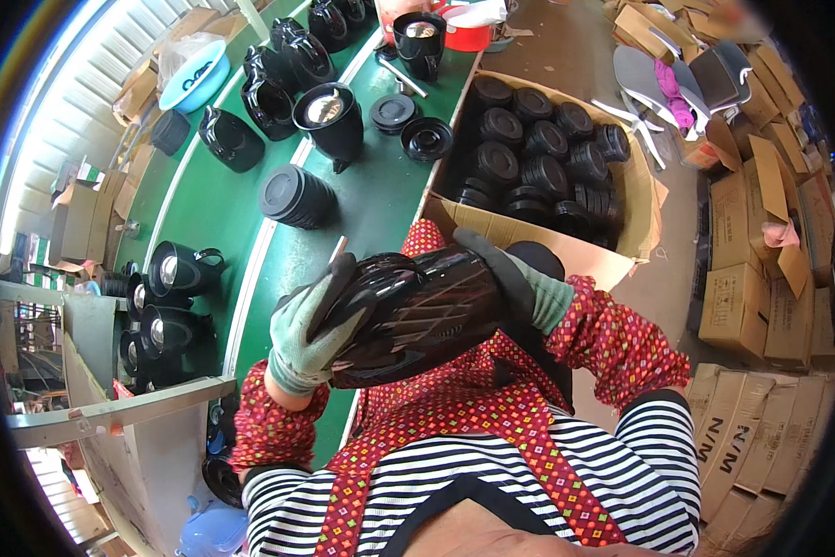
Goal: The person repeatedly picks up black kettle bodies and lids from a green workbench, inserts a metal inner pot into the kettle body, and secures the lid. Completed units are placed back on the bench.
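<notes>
A large glossy black jug (427, 311) lies on its side in front of my chest, held between both hands. My left hand (315, 320), in a pale green glove with dark grey fingers, is closed round its left end. Above those fingers pokes a thin pale-tipped stick (340, 247); its lower part is hidden. My right hand (519, 283), gloved alike, wraps the jug's right end. Just beyond, on the green bench, stands a stack of round black lids (297, 197). Past it sits an upright black jug (329, 121) with a silvery inside, beside loose black lids (394, 113).
An open cardboard box (635, 218) full of stacked black lids stands right of the green bench (366, 218). More black jugs (232, 139) stand along the bench, others (171, 330) at left. A blue basin (199, 79) lies far left; chairs (640, 88) and cartons (737, 306) fill the right.
</notes>
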The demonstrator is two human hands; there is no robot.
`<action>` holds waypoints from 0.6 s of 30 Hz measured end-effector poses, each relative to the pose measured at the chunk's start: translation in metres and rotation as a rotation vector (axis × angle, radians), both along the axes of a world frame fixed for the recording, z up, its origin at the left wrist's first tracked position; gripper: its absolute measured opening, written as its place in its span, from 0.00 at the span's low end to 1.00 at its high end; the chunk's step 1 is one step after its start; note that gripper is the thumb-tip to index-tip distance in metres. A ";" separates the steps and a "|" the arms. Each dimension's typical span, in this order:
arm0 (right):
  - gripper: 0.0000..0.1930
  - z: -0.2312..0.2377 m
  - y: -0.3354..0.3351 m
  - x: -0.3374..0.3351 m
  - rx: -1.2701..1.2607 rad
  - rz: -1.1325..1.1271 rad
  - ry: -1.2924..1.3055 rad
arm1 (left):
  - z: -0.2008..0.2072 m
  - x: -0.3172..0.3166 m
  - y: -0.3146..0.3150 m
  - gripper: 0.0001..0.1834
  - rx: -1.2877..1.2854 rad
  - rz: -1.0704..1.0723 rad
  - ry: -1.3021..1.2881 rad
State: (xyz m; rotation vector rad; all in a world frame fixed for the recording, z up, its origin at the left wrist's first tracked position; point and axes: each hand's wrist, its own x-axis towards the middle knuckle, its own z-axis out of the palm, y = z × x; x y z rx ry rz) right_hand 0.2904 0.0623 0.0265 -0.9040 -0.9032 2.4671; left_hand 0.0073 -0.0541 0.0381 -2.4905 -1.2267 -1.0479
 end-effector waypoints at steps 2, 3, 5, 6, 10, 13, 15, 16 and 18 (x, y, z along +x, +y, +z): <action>0.39 -0.007 -0.001 0.010 -0.161 0.093 0.223 | -0.013 0.005 -0.011 0.24 -0.262 0.102 -0.495; 0.40 -0.010 -0.006 0.014 -0.005 0.098 0.223 | -0.022 -0.001 -0.012 0.30 -0.443 0.112 -0.660; 0.41 -0.012 -0.017 0.011 0.490 -0.027 0.203 | -0.041 -0.014 -0.011 0.40 -0.751 0.183 -1.038; 0.41 -0.016 -0.026 0.008 0.820 -0.150 0.180 | -0.085 -0.029 -0.015 0.42 -0.705 0.132 -1.006; 0.37 0.036 -0.041 -0.014 0.472 -0.307 0.029 | -0.042 -0.002 -0.013 0.43 -0.555 0.172 -0.746; 0.33 -0.007 -0.031 -0.003 0.064 -0.329 0.074 | 0.035 0.015 0.007 0.28 -0.120 0.050 0.013; 0.34 -0.019 -0.021 0.005 0.056 -0.169 0.179 | 0.017 0.011 0.012 0.24 -0.032 -0.033 -0.006; 0.36 -0.041 -0.012 0.013 0.132 -0.063 0.386 | 0.020 0.021 0.005 0.25 -0.247 0.048 -0.282; 0.43 -0.033 -0.024 0.018 0.599 -0.137 0.324 | -0.014 0.011 -0.002 0.29 -0.728 0.081 -1.043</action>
